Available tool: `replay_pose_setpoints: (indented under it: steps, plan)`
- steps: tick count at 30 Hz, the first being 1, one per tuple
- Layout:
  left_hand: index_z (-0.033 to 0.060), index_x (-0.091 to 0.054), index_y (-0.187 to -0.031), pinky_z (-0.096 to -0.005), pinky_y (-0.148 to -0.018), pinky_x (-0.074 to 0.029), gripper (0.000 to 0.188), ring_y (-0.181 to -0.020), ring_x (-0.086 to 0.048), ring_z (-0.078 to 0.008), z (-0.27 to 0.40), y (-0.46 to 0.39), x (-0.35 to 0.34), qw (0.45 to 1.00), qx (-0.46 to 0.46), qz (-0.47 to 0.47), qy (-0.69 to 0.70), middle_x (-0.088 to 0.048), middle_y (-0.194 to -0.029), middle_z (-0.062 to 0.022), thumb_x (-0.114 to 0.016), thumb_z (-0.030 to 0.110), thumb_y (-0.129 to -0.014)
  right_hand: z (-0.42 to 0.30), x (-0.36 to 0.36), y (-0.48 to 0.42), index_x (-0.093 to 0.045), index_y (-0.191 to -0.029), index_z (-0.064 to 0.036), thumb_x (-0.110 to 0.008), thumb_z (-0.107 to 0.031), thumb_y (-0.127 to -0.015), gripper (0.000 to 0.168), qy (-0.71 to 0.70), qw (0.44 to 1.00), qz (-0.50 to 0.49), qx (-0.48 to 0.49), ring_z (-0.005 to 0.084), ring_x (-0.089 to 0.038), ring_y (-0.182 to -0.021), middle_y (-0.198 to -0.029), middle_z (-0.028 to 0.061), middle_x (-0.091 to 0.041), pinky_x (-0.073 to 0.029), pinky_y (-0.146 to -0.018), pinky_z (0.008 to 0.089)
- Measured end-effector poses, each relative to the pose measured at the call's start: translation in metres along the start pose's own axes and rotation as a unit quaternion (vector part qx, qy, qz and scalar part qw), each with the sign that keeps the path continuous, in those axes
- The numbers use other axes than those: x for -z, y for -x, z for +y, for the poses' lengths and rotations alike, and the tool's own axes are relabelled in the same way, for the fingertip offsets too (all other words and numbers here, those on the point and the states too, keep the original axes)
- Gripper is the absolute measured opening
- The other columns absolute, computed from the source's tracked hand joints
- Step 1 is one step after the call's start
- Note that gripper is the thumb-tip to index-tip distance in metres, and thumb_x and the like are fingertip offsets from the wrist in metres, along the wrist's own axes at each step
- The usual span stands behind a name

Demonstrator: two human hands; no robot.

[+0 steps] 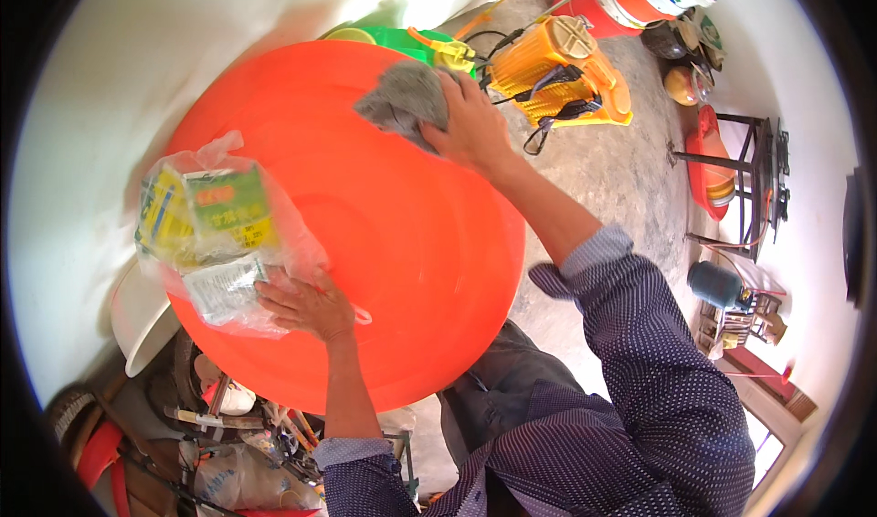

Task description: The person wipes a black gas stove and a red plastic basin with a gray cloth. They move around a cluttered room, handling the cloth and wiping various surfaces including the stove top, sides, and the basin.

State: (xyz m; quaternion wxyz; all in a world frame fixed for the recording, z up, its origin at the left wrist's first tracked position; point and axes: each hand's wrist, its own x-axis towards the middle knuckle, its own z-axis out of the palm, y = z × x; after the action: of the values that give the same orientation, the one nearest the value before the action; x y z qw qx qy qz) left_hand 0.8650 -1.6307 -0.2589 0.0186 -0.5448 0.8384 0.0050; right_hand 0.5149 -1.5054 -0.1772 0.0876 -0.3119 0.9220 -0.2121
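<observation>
A large round orange plastic lid (pixel 397 243) lies before me. My right hand (pixel 473 120) grips a grey cloth (pixel 404 102) at the lid's far right edge. On the lid's left side lies a clear plastic bag (pixel 226 236) with green and yellow printed packets (pixel 229 198) inside. My left hand (pixel 312 304) rests on the bag's near right part, fingers spread over a white printed packet (pixel 226 284). Whether its fingers pinch the plastic does not show. A small white loop (pixel 363 315) lies on the lid beside this hand.
A yellow backpack sprayer (pixel 558 72) stands on the concrete floor past the lid, near stacked buckets (pixel 616 0). A white wall (pixel 89 140) borders the left, with a white basin (pixel 140 311) below. Clutter and a plastic bag (pixel 246 479) lie at lower left. A gas cylinder (pixel 714 284) is at right.
</observation>
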Motion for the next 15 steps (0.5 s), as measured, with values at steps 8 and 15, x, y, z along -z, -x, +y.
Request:
replay_pose_setpoints:
  steps: [8,15]
  plan:
    - [0.0112,-0.03,-0.161,-0.0764,-0.114,-0.019,0.074,-0.156,-0.004,-0.0503,-0.001,0.003,0.016,1.0,-0.021,-0.017,-0.003,0.0,-0.171,-0.0248,-0.033,0.061,-0.106,0.009,0.011,0.198,-0.028,-0.157,-0.013,-0.081,-0.037,-0.079,0.097,-0.006,0.978,-0.019,-0.208,0.0518,-0.045,-0.134,-0.157,0.026,-0.026,-0.049,-0.102,0.0577]
    - [0.0102,-0.034,-0.159,-0.0748,-0.111,-0.027,0.074,-0.154,-0.013,-0.05,-0.008,0.002,0.008,0.998,-0.024,0.005,-0.059,-0.009,-0.169,-0.0261,-0.033,0.061,-0.106,-0.014,-0.008,0.342,-0.024,-0.159,-0.011,-0.083,-0.028,-0.076,0.104,-0.113,0.957,-0.022,-0.267,0.0546,-0.038,-0.141,-0.161,0.029,-0.022,-0.05,-0.103,0.057]
